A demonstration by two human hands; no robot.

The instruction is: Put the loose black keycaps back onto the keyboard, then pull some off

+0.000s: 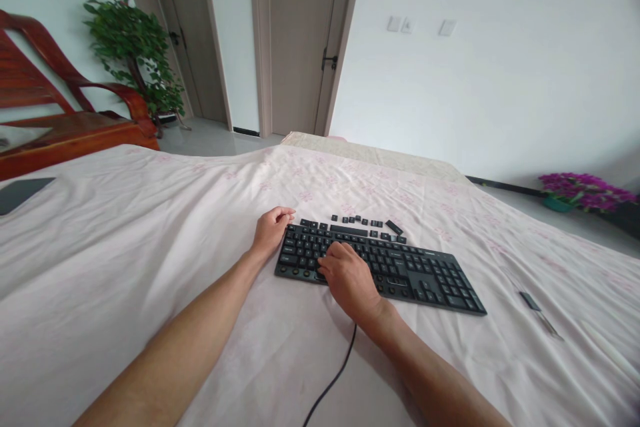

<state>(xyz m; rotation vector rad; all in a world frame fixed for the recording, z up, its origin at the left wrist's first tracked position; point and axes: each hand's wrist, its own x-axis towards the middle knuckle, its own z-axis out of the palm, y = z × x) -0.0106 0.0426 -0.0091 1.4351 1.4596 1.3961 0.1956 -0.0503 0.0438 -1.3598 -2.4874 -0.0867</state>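
A black keyboard (430, 273) lies at a slant on the pink-and-white cloth, with bare key sockets along its near row. My left hand (270, 232) is at its far left corner, fingers curled together; whatever they might hold is hidden. Over the keyboard's near left part, my right hand (349, 277) has its fingertips pressed together at the keys. The hand's back covers anything between them. Loose black keycaps lie in uneven rows beyond the keyboard, among them a long space bar (349, 231) and another wide keycap (394, 227).
A black cable (333, 383) runs from the keyboard toward me. On the right lies a small tool (531, 301) with a dark handle and metal wires. A dark flat object (23, 193) is at the far left. Beyond are a wooden chair (75, 130) and a plant (133, 47).
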